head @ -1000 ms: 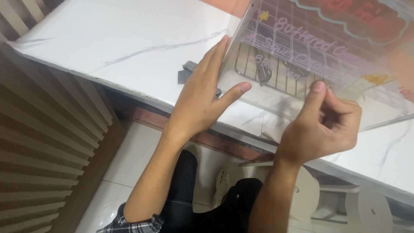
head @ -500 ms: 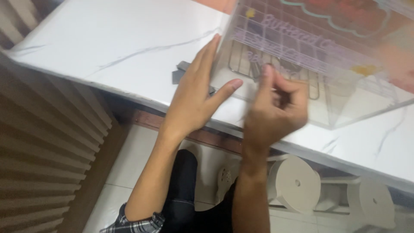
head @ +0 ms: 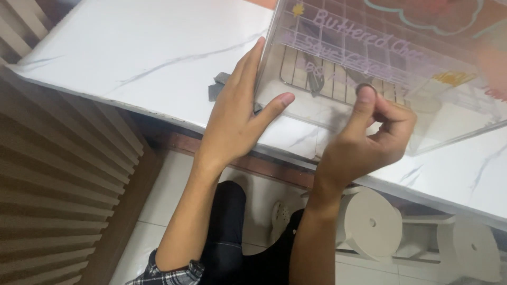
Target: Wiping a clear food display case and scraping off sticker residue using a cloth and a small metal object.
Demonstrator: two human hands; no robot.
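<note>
A clear acrylic display case [head: 454,126] with pale printed lettering stands on a white marble-look table [head: 132,58]. My left hand [head: 237,119] lies flat against the case's left corner, fingers straight, thumb along the front panel. My right hand [head: 369,142] is at the front panel with its fingers curled; thumb and forefinger pinch together at a small dark round knob [head: 366,88] on the panel. A wire rack [head: 317,79] shows inside the case.
A small grey object [head: 217,87] lies on the table beside my left hand. Below the table edge stand round white stools [head: 369,221]. A slatted wooden wall [head: 58,179] runs along the left. My dark trousers and a white shoe show over a tiled floor.
My right hand moved left from the case's lower right corner to the middle of the front panel, up to the dark knob. My left hand stayed on the left corner.
</note>
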